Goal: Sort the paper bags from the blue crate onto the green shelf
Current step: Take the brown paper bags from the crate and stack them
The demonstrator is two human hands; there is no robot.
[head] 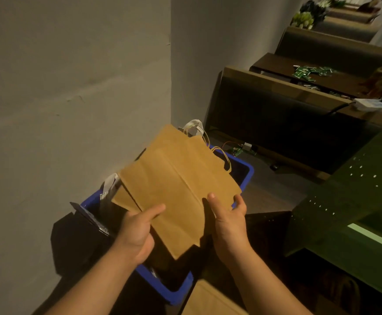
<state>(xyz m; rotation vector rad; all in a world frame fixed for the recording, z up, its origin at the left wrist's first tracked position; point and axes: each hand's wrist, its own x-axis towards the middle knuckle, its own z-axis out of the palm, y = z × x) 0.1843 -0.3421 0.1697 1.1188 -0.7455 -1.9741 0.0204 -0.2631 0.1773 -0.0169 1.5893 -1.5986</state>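
I hold a flat, folded brown paper bag [176, 178] above the blue crate [245, 176]. My left hand [140, 233] grips its near left edge, thumb on top. My right hand [228, 221] grips the near right edge, thumb on the paper and fingers curled round the corner. The bag's twisted handles point away from me. More folded bags, white and brown, stand inside the crate, mostly hidden under the held bag. The green shelf [354, 192] with rows of small holes stands to the right.
A grey wall runs along the left, close to the crate. Dark wooden benches and a table [299, 76] with small green packets stand behind. Another brown paper bag [210, 301] lies at the bottom edge. A black item [78, 237] sits left of the crate.
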